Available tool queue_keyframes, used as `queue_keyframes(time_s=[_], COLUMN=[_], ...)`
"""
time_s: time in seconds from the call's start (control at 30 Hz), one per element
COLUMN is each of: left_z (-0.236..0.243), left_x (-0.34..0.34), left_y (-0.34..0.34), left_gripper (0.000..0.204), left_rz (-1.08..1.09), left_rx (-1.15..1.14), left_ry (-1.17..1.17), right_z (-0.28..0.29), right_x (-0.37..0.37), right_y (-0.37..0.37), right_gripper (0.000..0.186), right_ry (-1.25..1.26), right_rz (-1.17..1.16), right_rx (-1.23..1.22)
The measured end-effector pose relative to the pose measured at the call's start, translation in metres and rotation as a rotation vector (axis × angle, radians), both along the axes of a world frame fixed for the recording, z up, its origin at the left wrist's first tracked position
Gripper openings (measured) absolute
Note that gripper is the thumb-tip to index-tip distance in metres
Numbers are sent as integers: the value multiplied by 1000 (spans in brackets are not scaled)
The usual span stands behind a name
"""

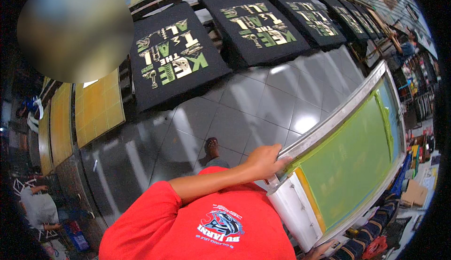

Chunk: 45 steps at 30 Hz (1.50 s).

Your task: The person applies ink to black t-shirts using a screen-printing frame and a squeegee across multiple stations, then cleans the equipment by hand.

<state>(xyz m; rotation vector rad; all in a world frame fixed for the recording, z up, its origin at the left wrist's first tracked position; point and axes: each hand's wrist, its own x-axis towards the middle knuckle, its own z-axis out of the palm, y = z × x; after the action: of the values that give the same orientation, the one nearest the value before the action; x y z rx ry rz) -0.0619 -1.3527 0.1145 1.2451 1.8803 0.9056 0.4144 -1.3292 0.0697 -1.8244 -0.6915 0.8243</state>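
A silkscreen frame (336, 112) with metal edges is held up at the right, its mesh coated in green ink (347, 161). My left hand (267, 162) is closed around the frame's near left corner. At the lower edge, by the opposite near corner, my right hand (318, 250) shows only in part, closed on the frame. A wide squeegee (293, 208) with a pale metal body and a yellow-orange blade rests inside the screen's near end, against the green ink. Some green ink stands in a thick ridge near the far end.
Black printed T-shirts (206, 79) lie flat on a row of boards across the way. Yellow boards (99, 112) continue the row leftward. Grey floor tiles (235, 102) lie between. One person (406, 48) is far right, another (40, 208) at lower left. Striped cloth (371, 236) lies below the frame.
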Motion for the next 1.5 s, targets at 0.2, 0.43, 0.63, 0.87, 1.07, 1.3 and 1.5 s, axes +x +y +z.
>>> queue_keyframes(time_s=[0.2,0.43,0.63,0.87,1.07,1.3,1.5], left_z=[-37,-37,-27,32,29,26,31], left_x=[44,66,62,52,73,132,191], left_y=[64,140,233,329,401,513,644], left_gripper=[56,58,58,60,61,60,58], left_rz=[-207,-357,-528,-640,-749,-797,-762], left_rx=[7,36,40,8,10,-1,11], left_ry=[94,136,64,95,165,179,167], right_z=[-31,-30,-12,8,5,-5,-10], right_x=[7,-3,-22,-59,-67,-14,67], right_y=[-31,-32,-28,-8,36,136,268], right_gripper=[74,73,73,73,72,72,72], right_ry=[-22,-31,18,63,91,123,143], right_rz=[-115,-241,-462,-635,-727,-770,-735], right_rx=[-40,-67,-41,-17,-5,18,48])
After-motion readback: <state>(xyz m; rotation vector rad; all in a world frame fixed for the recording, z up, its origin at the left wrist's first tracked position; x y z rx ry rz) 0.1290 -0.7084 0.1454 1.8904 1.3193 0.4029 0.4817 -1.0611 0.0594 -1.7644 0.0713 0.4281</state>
